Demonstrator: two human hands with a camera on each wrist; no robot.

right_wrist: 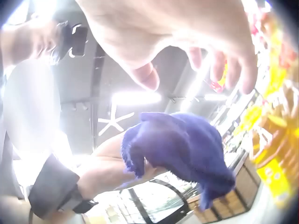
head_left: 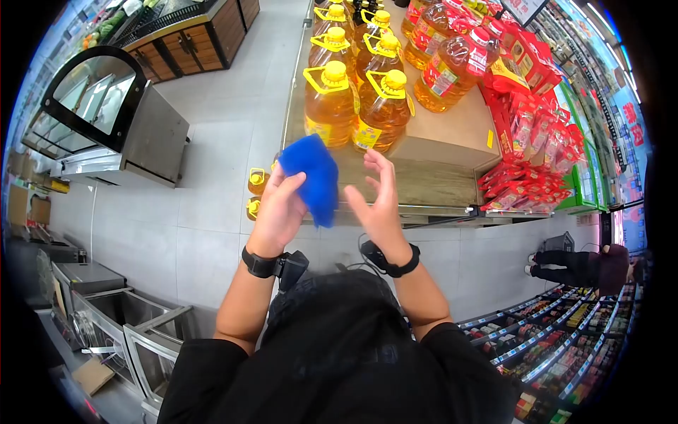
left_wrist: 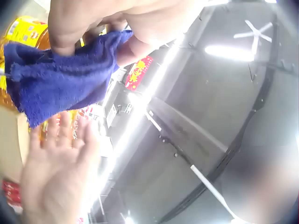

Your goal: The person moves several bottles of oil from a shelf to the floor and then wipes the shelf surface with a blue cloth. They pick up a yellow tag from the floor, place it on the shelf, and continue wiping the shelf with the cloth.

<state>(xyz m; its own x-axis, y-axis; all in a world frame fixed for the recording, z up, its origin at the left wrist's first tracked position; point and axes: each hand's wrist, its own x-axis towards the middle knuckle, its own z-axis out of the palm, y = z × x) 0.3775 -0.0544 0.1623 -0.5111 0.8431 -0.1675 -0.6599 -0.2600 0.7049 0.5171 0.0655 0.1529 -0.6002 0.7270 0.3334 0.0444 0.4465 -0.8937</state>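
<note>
A folded blue cloth (head_left: 311,177) is pinched in my left hand (head_left: 281,208), its thumb lying over the near face. In the left wrist view the fabric of the cloth (left_wrist: 60,79) hangs from the thumb and fingers. My right hand (head_left: 379,205) is held up beside it with fingers spread and slightly bent, nothing in them. From the right wrist, a gap shows between the right hand (right_wrist: 187,32) and the cloth (right_wrist: 180,144). Just beyond both hands stand large oil bottles (head_left: 328,106) with yellow caps and handles.
A cardboard box (head_left: 448,131) sits right of the bottles, with a red-capped oil bottle (head_left: 452,71) on it. Red packets (head_left: 526,180) are piled at the table's right end. Small bottles (head_left: 256,181) stand low at left. A glass display case (head_left: 106,113) is farther left. Another person (head_left: 586,268) stands at right.
</note>
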